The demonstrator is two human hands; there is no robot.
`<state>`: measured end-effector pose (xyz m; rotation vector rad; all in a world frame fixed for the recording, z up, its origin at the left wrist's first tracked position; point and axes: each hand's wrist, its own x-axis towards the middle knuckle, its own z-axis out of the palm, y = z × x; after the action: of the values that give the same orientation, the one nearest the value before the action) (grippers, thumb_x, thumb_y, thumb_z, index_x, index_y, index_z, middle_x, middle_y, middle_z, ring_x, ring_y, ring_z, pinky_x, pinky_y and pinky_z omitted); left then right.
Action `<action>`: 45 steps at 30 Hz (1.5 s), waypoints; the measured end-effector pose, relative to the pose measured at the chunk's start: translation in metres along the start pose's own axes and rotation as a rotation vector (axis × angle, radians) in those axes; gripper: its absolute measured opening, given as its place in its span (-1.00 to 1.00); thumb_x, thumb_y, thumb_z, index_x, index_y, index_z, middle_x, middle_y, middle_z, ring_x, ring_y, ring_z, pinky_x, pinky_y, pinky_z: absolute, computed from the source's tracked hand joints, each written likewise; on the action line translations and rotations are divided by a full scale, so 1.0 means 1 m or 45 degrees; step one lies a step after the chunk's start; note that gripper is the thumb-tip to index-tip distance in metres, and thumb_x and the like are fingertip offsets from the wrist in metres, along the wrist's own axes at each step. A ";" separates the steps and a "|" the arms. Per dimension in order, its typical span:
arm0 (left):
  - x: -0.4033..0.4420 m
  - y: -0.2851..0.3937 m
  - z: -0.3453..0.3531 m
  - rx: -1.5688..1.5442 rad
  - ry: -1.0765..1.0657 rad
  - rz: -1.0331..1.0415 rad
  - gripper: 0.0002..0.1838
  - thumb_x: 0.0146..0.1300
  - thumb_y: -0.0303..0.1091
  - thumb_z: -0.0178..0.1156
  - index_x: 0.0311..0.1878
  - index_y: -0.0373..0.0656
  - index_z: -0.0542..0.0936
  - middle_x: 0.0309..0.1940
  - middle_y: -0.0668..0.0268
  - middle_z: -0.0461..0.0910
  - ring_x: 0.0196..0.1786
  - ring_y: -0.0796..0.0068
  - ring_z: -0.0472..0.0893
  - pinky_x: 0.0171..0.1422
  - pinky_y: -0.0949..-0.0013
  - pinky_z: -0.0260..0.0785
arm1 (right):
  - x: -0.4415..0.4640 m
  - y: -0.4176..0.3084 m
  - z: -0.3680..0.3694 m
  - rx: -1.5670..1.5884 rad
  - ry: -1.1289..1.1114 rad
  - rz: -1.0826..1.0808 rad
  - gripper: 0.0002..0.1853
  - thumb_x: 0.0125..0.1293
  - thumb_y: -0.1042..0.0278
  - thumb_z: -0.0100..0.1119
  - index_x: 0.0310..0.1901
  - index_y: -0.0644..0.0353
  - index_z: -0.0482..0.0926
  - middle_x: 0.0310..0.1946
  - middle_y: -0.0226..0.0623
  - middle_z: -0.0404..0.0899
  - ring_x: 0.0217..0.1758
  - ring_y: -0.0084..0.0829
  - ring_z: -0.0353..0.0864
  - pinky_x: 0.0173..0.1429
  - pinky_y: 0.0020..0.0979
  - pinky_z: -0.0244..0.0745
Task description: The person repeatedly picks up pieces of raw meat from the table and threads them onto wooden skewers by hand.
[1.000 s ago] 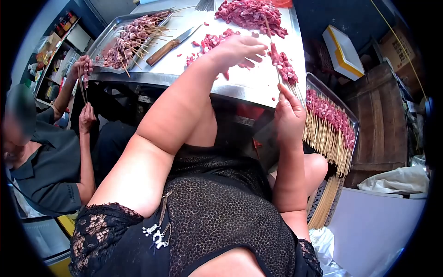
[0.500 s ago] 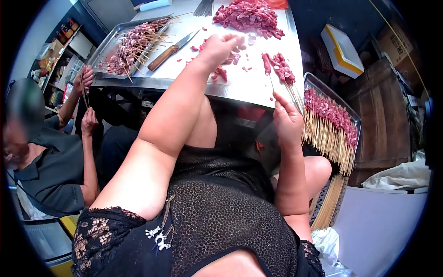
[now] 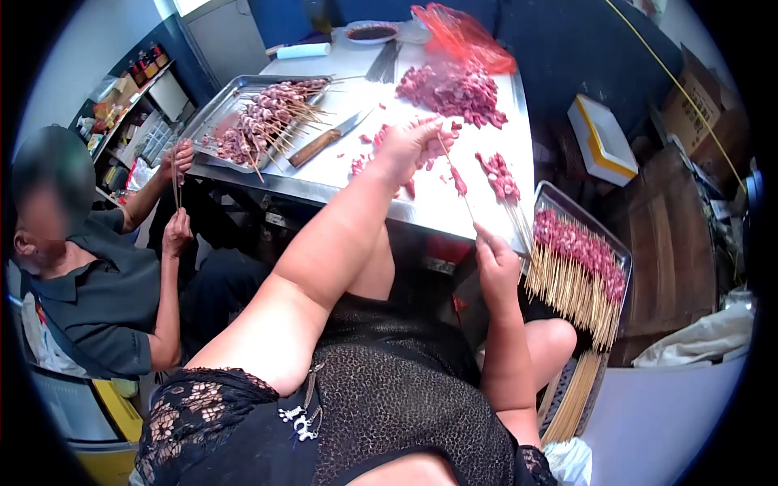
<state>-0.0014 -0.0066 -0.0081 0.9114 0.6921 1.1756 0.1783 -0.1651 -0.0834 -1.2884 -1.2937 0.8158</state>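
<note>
My right hand (image 3: pixel 496 261) is closed on the lower end of a thin skewer (image 3: pixel 470 209), which slants up over the table edge. One piece of raw meat (image 3: pixel 459 183) sits partway up the stick. At the tip, my left hand (image 3: pixel 415 147) pinches with thumb and fingers around what looks like a small piece of meat, mostly hidden by the fingers. Loose meat scraps (image 3: pixel 361 164) lie beside and under my left hand. Just right of the held stick, several finished meat skewers (image 3: pixel 501 180) rest on the table with their sticks over the edge.
A heap of cut meat (image 3: pixel 454 93) lies at the back beside a red plastic bag (image 3: pixel 466 40). A knife (image 3: pixel 324 142) lies near a tray of skewers (image 3: pixel 243 93). At right stands another skewer tray (image 3: pixel 624 267). On the left, a co-worker (image 3: pixel 97 300) holds thin sticks.
My left hand has come from over the loose meat to the tip of the skewer in my right hand. The camera view has shifted, showing more of the table's back.
</note>
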 end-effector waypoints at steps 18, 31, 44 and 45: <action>0.008 -0.006 0.012 0.742 -0.027 0.780 -0.78 0.30 -0.35 0.12 -0.14 -0.32 0.59 -0.41 0.33 0.61 -0.32 0.66 0.55 -0.15 0.56 0.43 | 0.001 -0.020 0.015 0.598 -0.081 0.366 -0.69 0.35 0.46 -0.02 0.10 0.31 0.45 -0.65 -0.69 0.20 -0.68 -0.83 0.06 -0.63 -0.74 -0.06; 0.001 -0.005 0.029 0.810 -0.171 0.794 -0.83 0.28 -0.44 0.12 -0.18 -0.34 0.59 -0.34 0.28 0.63 -0.25 0.58 0.60 -0.07 0.51 0.46 | 0.000 -0.028 0.015 0.847 -0.098 0.405 -0.70 0.36 0.48 -0.06 0.09 0.36 0.43 -0.66 -0.64 0.20 -0.69 -0.81 0.06 -0.65 -0.72 -0.04; -0.019 -0.009 0.044 0.721 -0.309 0.674 -0.80 0.32 -0.34 0.09 -0.23 -0.30 0.59 -0.40 0.33 0.60 -0.35 0.63 0.58 -0.23 0.50 0.42 | 0.008 -0.037 0.013 0.992 -0.086 0.458 -0.63 0.36 0.44 -0.08 0.19 0.31 0.33 -0.70 -0.60 0.12 -0.77 -0.76 0.01 -0.76 -0.70 -0.09; -0.014 -0.009 0.043 0.721 -0.312 0.685 -0.80 0.32 -0.34 0.09 -0.23 -0.30 0.59 -0.40 0.33 0.60 -0.35 0.63 0.58 -0.23 0.50 0.42 | 0.011 -0.038 0.010 0.900 -0.111 0.393 -0.63 0.36 0.45 -0.07 0.18 0.31 0.34 -0.70 -0.62 0.13 -0.76 -0.77 0.01 -0.75 -0.70 -0.09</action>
<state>0.0352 -0.0313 0.0042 1.7691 0.6031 1.3216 0.1620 -0.1592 -0.0465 -0.8831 -0.7548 1.4062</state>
